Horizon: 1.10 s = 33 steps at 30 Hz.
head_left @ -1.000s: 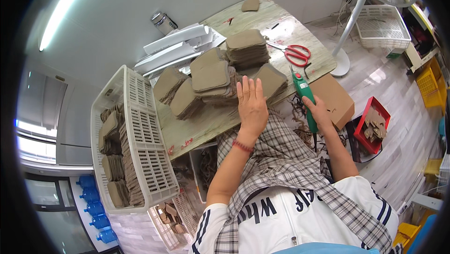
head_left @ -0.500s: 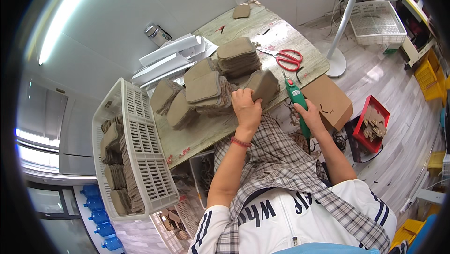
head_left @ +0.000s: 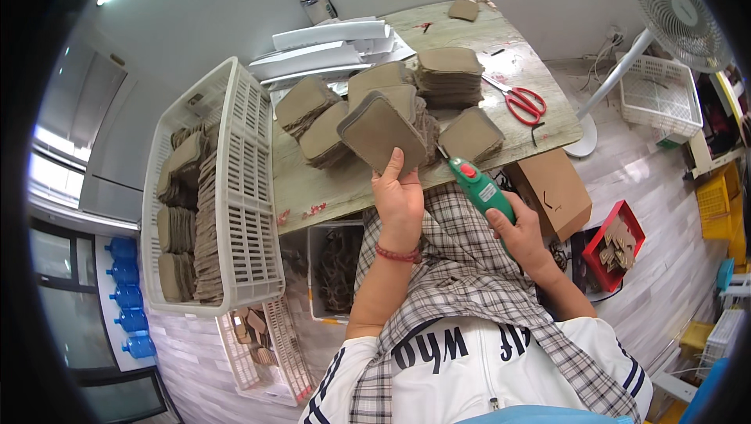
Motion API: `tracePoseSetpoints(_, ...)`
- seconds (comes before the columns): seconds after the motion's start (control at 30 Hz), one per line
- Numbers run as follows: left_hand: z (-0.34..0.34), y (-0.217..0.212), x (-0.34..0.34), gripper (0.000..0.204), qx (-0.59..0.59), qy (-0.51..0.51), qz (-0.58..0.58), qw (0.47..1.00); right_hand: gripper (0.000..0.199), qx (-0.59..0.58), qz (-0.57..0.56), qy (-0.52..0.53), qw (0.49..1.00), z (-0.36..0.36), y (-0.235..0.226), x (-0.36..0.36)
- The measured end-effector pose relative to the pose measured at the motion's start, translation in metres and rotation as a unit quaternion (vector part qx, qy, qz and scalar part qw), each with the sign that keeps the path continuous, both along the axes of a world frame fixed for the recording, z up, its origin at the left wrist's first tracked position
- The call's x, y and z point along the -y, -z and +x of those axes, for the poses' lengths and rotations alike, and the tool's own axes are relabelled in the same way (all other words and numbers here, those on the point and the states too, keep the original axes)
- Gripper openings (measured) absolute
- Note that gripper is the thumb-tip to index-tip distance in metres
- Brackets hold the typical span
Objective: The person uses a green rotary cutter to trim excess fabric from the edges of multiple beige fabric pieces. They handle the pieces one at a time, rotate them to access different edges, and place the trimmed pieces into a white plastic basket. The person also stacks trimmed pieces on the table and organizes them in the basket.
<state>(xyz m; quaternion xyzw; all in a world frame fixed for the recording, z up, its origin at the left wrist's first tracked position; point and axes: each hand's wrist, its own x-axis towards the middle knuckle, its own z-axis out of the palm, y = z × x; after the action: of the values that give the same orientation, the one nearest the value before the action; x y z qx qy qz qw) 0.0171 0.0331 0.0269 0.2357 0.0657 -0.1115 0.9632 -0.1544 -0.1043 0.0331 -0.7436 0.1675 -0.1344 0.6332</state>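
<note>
My left hand is closed on a flat brown pad with rounded corners, thumb on its face and fingers behind. The pad is tilted up over the table's near side, in front of other pad stacks. In my right hand is a green handheld power tool with a red switch. Its thin metal tip points up and left, between the held pad and a small stack of brown pads on the table edge. More stacks of pads stand behind. Red-handled scissors lie to the right.
A white plastic crate of pads stands left of the table. Rolled white paper and a metal flask are at the back. Right of the table are a cardboard box, a red tray and a fan.
My left hand has moved left from the small edge stack and now holds a pad up. My right hand has brought the green tool slightly left and lower. The whole view has shifted.
</note>
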Motion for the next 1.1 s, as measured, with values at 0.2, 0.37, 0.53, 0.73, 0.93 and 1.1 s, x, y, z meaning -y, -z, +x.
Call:
tracePoseSetpoints(0.2, 0.004, 0.002, -0.026, 0.037, -0.015, -0.029, -0.03, 0.999, 0.042, -0.026, -0.04, -0.037, 0.998, 0.014, -0.007, -0.019)
tracePoseSetpoints(0.37, 0.004, 0.008, -0.031, 0.037, -0.012, -0.038, -0.037, 0.999, 0.041, -0.051, -0.041, -0.045, 0.997, 0.017, -0.01, -0.028)
tracePoseSetpoints(0.53, 0.0, 0.008, -0.029, 0.037, -0.033, -0.032, -0.048, 0.998, 0.041, -0.037, -0.067, -0.037, 0.996, 0.019, -0.009, -0.029)
tracePoseSetpoints(0.73, -0.002, 0.016, -0.023, 0.038, -0.045, -0.016, -0.054, 0.997, 0.041, -0.034, -0.067, -0.027, 0.997, 0.019, -0.008, -0.028)
tracePoseSetpoints(0.93, -0.008, 0.02, -0.018, 0.038, -0.065, -0.003, -0.044, 0.997, 0.04, -0.028, -0.065, -0.022, 0.997, 0.021, -0.008, -0.025)
tracePoseSetpoints(1.1, -0.015, 0.022, -0.014, 0.039, -0.05, 0.003, -0.001, 0.999, 0.04, -0.026, -0.068, -0.016, 0.997, 0.022, -0.012, -0.024)
